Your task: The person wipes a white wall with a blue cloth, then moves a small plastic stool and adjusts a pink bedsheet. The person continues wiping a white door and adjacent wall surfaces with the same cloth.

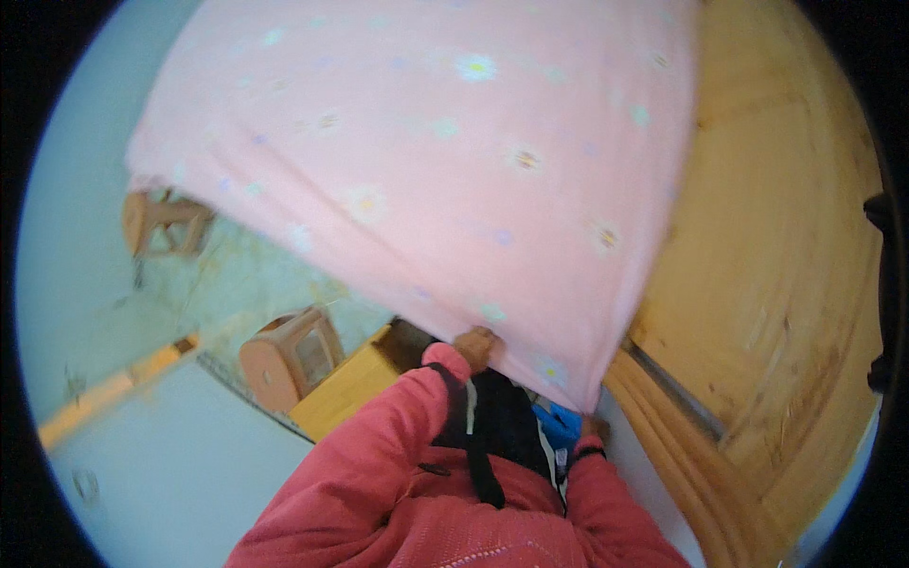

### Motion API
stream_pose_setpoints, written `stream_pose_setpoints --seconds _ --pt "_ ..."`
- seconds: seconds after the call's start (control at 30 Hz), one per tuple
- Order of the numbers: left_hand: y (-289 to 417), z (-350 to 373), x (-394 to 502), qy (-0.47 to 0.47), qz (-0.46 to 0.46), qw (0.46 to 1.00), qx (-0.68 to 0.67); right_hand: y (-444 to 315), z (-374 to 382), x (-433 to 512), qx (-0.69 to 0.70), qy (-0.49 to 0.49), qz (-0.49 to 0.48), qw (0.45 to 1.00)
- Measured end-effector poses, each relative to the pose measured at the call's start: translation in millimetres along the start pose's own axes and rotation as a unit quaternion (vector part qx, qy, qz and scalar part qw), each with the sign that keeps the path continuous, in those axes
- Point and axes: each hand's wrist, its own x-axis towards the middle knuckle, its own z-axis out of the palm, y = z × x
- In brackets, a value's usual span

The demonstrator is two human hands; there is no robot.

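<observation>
A pink flower-patterned cloth [440, 177], perhaps a bed sheet, stretches out before me. My left hand [477, 348] grips its near edge with bent fingers. At the cloth's near right corner, my right hand [595, 428] is closed on the fabric. Between the two hands the edge runs fairly straight, and the cloth spreads away from me with shallow creases. Whatever lies beneath it is hidden. Beside my right hand is a bright blue item [559, 424], too blurred to name.
Wooden panelling [753, 234] with a frame rises along the right. To the left, a pinkish-brown plastic stool [270, 373] lies near a yellow box [348, 390]. A similar stool [167, 224] sits farther off. A pale flat panel [184, 454] fills the lower left.
</observation>
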Motion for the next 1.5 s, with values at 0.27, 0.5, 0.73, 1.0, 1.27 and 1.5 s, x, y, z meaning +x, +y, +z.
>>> stream_pose_setpoints --seconds 0.27,0.5,0.73,1.0,1.27,1.5 --pt "-53 -57 -28 0.160 -0.223 0.952 -0.134 -39 -43 0 -0.006 -0.089 -0.260 0.961" --pt "-147 -121 -57 0.309 -0.276 0.902 -0.118 -208 -126 -31 0.193 0.104 -0.445 0.868" --pt "-196 -83 -76 0.005 -0.287 0.954 -0.092 -378 -165 -128 0.090 -0.099 -0.606 0.784" --pt "-201 -99 -152 0.210 -0.396 0.866 -0.222 -430 -222 -121 0.021 0.035 -0.598 0.800" --pt "-216 -94 -210 0.309 -0.466 0.774 -0.297 -447 -252 -86 -0.117 0.043 -0.586 0.801" --pt "-294 -117 -234 0.335 -0.447 0.779 -0.287 -555 -255 -171 -0.121 0.011 -0.613 0.781"
